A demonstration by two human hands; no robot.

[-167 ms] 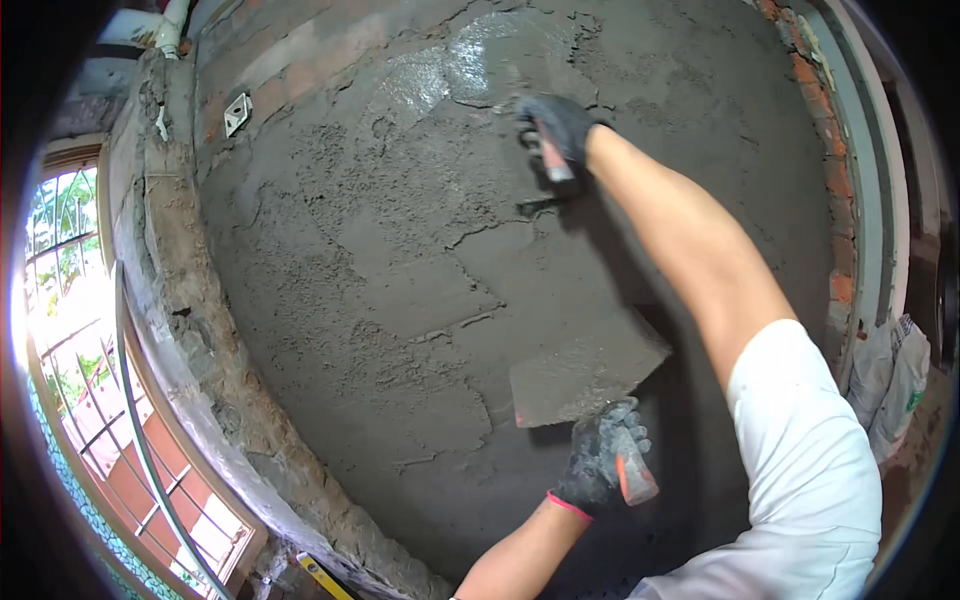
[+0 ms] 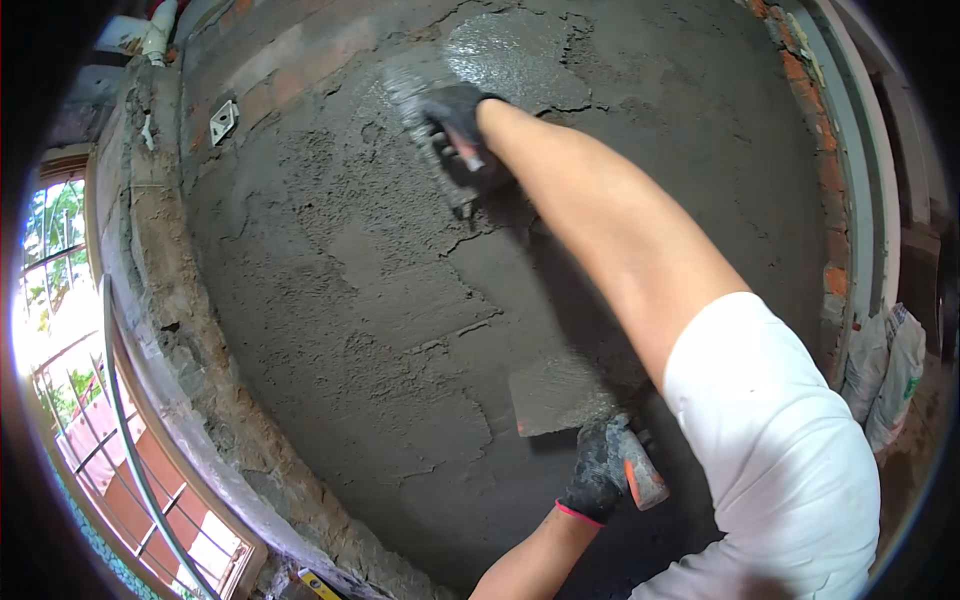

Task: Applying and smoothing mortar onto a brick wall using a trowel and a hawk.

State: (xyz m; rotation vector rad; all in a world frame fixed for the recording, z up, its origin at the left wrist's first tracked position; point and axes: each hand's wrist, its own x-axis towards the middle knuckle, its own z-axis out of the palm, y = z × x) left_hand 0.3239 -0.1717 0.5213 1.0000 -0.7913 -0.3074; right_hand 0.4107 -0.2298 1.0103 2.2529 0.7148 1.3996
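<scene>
Wet grey mortar point(image 2: 350, 270) covers most of the wall before me, smooth in places and rough at left of middle. My right hand point(image 2: 458, 115), in a dark glove, is wrapped round the handle of a plastering trowel point(image 2: 408, 88). Its blade, smeared by motion, lies against or close to the upper part of the wall. Lower down, my left hand point(image 2: 597, 470), gloved in black and grey, grips the orange and grey handle of a second flat trowel point(image 2: 560, 397). This blade is coated in mortar; my right arm hides part of it.
A barred window point(image 2: 90, 370) and a rough wall edge point(image 2: 215, 360) run down the left. A small metal box point(image 2: 223, 122) sits in the wall at upper left. Whitish sacks point(image 2: 885, 370) stand at right. A yellow spirit level point(image 2: 318, 583) shows at the bottom.
My right hand has swept the trowel left and slightly down across the wall, uncovering a shiny wet patch. The left hand with its trowel has shifted slightly down.
</scene>
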